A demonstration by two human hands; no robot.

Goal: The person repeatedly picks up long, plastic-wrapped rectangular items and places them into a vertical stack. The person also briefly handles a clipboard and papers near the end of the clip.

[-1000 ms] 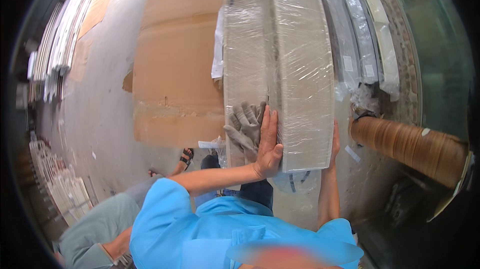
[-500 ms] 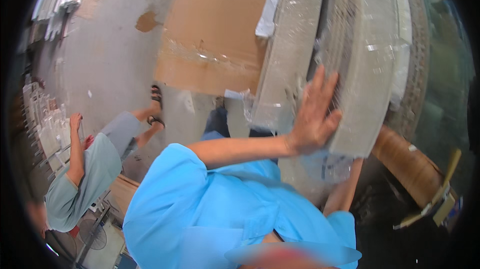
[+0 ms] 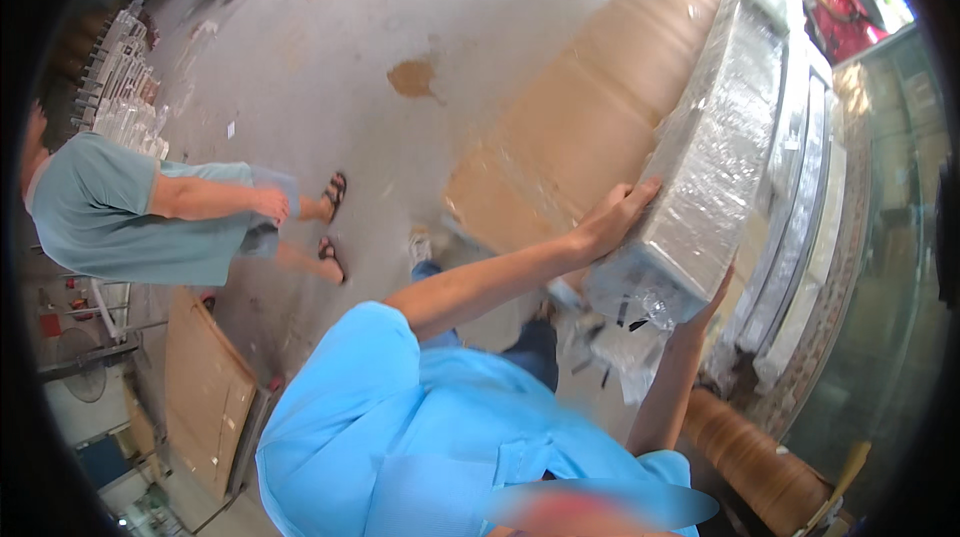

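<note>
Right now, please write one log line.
left hand: against wrapped package, left side | right hand: same package, right side | other person: at left

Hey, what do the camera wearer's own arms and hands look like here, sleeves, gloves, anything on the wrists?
The left sleeve and right sleeve are short and bright light blue, leaving both forearms bare. The left hand wears no glove, and no watch or band shows at its wrist. The right hand is partly hidden; what shows is ungloved.
</note>
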